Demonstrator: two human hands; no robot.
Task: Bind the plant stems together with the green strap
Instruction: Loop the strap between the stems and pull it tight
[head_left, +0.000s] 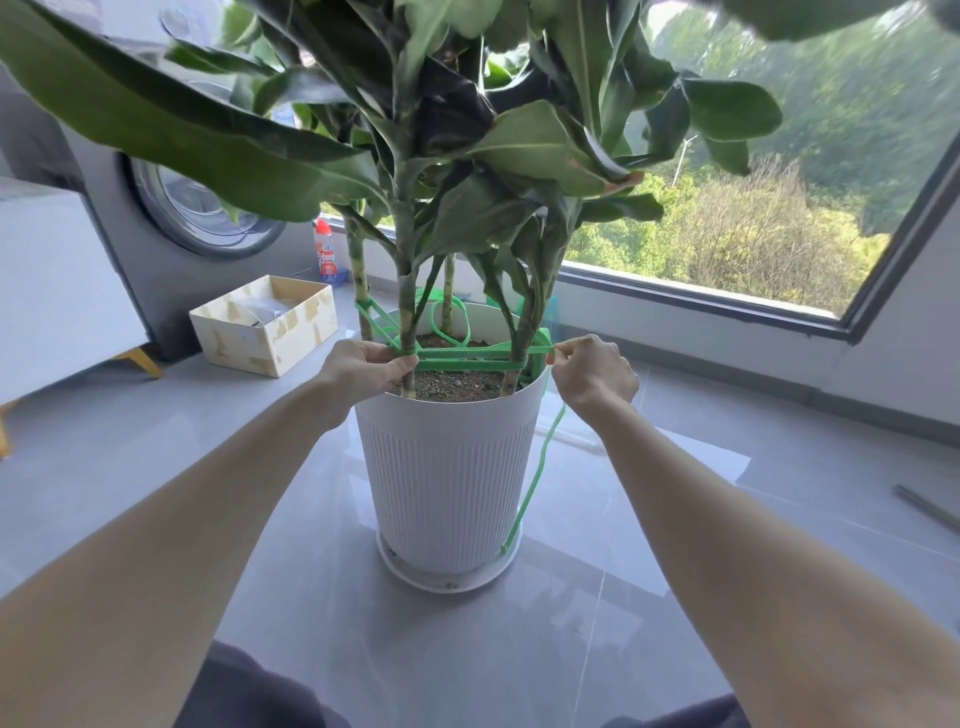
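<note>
A tall leafy plant with several striped stems (406, 291) grows from soil in a white ribbed pot (447, 467). The green strap (467, 359) runs in a few bands around the stems just above the soil, with a loose loop behind and a tail hanging down the pot's right side to the saucer. My left hand (363, 369) grips the strap at the front left stem. My right hand (592, 371) pinches the strap at the pot's right rim, next to the right stem (519, 343).
The pot stands in a white saucer (452, 579) on grey floor tiles. An open cardboard box (265, 325) lies to the left, with a washing machine (171, 208) behind it and a spray bottle (326, 254) by the window. A low window sill runs behind and right.
</note>
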